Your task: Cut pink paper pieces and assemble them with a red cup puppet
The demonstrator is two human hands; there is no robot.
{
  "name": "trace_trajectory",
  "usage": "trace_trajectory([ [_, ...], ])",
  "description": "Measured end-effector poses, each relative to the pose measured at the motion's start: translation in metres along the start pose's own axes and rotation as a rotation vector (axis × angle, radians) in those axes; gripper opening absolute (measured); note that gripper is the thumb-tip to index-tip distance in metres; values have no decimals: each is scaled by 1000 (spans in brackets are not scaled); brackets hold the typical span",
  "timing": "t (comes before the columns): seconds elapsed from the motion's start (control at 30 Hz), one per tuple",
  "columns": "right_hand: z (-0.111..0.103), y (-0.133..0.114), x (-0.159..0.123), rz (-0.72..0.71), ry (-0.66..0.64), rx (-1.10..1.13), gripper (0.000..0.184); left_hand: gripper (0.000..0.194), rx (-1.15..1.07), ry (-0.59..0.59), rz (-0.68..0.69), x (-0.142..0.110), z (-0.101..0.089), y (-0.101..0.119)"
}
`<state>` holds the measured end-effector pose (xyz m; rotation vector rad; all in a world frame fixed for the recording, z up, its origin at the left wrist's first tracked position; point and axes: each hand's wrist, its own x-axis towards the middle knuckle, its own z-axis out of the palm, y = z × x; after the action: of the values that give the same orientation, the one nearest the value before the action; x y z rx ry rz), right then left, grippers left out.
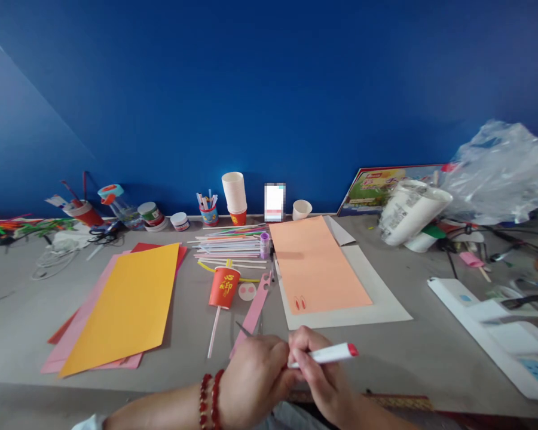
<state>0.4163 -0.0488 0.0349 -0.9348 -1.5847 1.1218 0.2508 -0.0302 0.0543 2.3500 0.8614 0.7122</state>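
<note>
My right hand (316,370) is closed round a white marker (329,353) with a red end pointing right. Fingers folded, my left hand (257,373) meets the marker's other end; anything inside its grip is hidden. Dark pointed blades, seemingly scissors (242,328), show partly behind the left hand. Beyond it lie a pink paper strip (253,313) with cut-out notches and a small white oval (247,291) with two pink spots. A red paper cup (224,288) rests with a straw (214,331) extending toward me. Two red-outlined ear shapes (299,303) are on the peach sheet (318,263).
Coloured sheets (125,310) lie at left. Straws (233,246) and a purple-capped glue stick (264,245) lie mid-table. Stacked cups (234,191) stand by the blue wall. At right are a white power strip (479,334), wrapped cups (415,212) and a plastic bag (502,173).
</note>
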Motion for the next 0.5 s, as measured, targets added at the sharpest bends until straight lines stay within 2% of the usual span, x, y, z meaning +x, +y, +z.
trace_trajectory([
  [0.07,-3,-10,9,39,-64,-127,27,37,65,63,6,-1,-4,-2],
  [0.13,-4,-20,18,93,-119,-161,23,29,120,97,22,-3,-12,-4],
  [0.2,-5,-27,24,134,-198,-163,20,22,172,109,22,-9,-27,-8],
  [0.27,-7,-29,27,143,-263,-184,31,19,202,157,-9,-16,-49,-20],
  [0.3,-10,-27,28,142,-267,-203,37,18,198,215,-57,-20,-63,-30],
  [0.33,-14,-25,29,141,-250,-223,40,17,225,339,-117,-23,-78,-44],
  [0.43,-32,-13,33,171,-132,-254,35,17,343,626,-393,-23,-127,-101],
  [0.5,-44,-5,38,193,-24,-258,33,24,334,696,-576,-15,-153,-147],
])
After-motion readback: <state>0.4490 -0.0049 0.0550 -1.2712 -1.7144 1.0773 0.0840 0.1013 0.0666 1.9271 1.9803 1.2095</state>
